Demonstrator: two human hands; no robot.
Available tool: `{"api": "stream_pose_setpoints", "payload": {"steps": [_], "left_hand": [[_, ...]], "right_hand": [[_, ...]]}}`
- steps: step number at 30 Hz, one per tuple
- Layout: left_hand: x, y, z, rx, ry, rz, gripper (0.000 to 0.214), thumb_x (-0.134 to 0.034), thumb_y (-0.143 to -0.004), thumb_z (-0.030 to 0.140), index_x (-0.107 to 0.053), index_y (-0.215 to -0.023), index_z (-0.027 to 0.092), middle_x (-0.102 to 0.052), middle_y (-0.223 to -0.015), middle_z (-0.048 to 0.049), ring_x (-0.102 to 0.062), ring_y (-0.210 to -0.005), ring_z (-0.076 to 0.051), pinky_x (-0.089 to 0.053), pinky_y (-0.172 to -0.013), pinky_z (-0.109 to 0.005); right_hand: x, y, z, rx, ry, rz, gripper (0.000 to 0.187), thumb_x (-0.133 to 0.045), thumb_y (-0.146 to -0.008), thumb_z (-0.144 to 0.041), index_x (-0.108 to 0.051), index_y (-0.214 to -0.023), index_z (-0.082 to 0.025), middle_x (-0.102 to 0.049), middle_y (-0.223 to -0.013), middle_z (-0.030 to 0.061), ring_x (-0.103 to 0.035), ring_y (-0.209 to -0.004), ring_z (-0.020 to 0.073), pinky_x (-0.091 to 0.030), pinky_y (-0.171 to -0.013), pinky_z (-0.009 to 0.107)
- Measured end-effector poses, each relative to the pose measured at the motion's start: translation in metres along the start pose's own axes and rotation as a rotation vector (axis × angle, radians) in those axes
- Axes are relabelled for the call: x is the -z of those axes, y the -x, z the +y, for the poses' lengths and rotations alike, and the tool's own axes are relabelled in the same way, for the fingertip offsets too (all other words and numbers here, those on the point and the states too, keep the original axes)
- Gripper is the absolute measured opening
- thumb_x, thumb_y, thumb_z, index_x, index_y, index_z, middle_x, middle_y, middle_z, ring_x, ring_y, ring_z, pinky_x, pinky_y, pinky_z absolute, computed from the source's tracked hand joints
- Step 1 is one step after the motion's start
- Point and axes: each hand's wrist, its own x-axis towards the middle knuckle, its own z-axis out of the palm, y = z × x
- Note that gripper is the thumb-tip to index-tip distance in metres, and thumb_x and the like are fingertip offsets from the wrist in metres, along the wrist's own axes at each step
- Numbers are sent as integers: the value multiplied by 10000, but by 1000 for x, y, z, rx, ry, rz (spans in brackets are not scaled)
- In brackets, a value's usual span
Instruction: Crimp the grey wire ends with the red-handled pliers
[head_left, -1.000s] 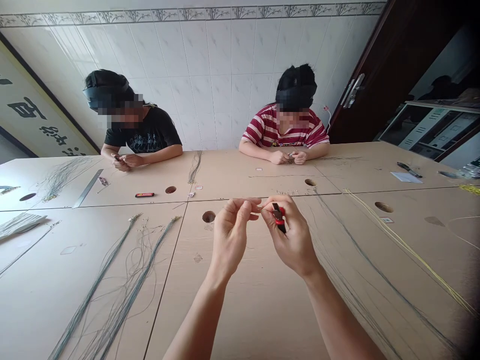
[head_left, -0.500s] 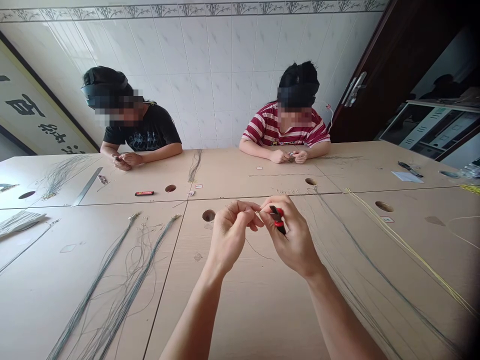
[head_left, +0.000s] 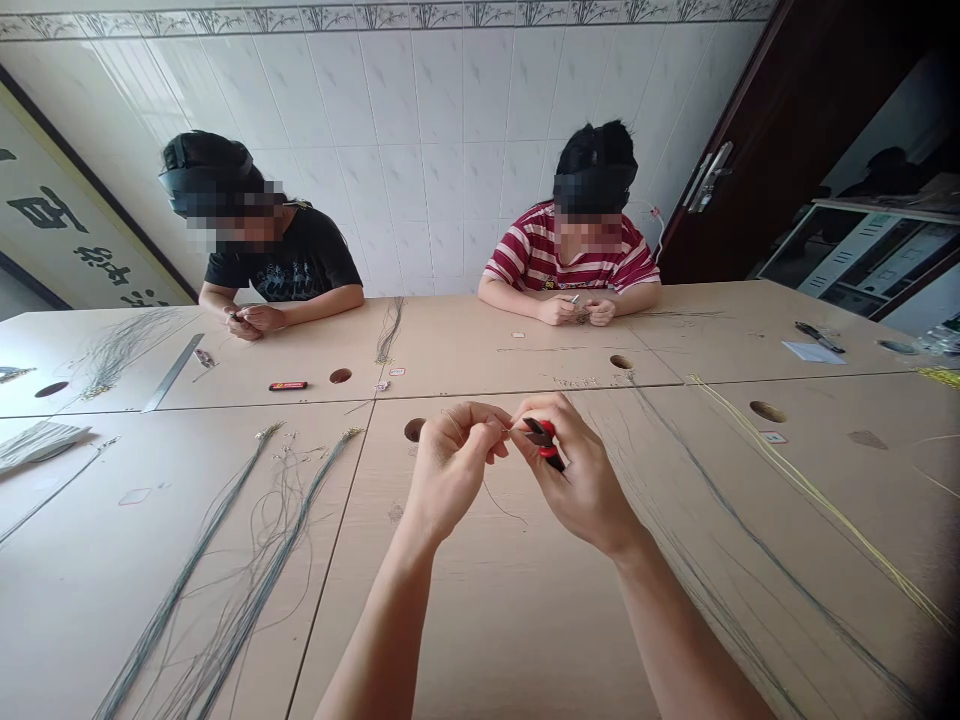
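Observation:
My left hand (head_left: 448, 468) is raised over the table, fingers pinched on a thin wire (head_left: 501, 505) that hangs in a loop below it. My right hand (head_left: 579, 472) is closed round small red-handled pliers (head_left: 543, 441), whose dark tip points left toward the pinched fingertips of my left hand. The two hands nearly touch above the tan table (head_left: 495, 620).
Bundles of grey-green wire (head_left: 247, 590) lie on the left, more grey and yellow strands (head_left: 817, 505) on the right. Two people sit across the table, each working with both hands. A steel ruler (head_left: 174, 372), a red tool (head_left: 288, 385) and round table holes (head_left: 413, 430) are further off.
Both hands have shifted slightly left and down. My left fingers have curled in tighter, and the wire loop now hangs below them.

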Motion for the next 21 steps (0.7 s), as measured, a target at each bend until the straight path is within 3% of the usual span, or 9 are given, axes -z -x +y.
{"api": "stream_pose_setpoints", "payload": {"steps": [16, 21], "left_hand": [[9, 2, 3, 16, -205, -102, 151, -485, -869, 204, -608, -785, 176, -652, -849, -20, -545, -728, -119, -422, -666, -242], [14, -1, -1, 23, -254, -53, 166, -466, -881, 228, -568, -757, 185, -618, -783, -11, -518, -701, -125, -402, -649, -251]], "right_hand": [[-2, 1, 3, -8, 4, -41, 72, -500, -942, -185, -501, -886, -231, -559, -941, 33, -540, -851, 157, -444, -785, 330], [2, -1, 6, -48, -34, -73, 23, -516, -946, -237, -536, -937, -230, -569, -1015, 42, -561, -862, 148, -457, -759, 293]]}}
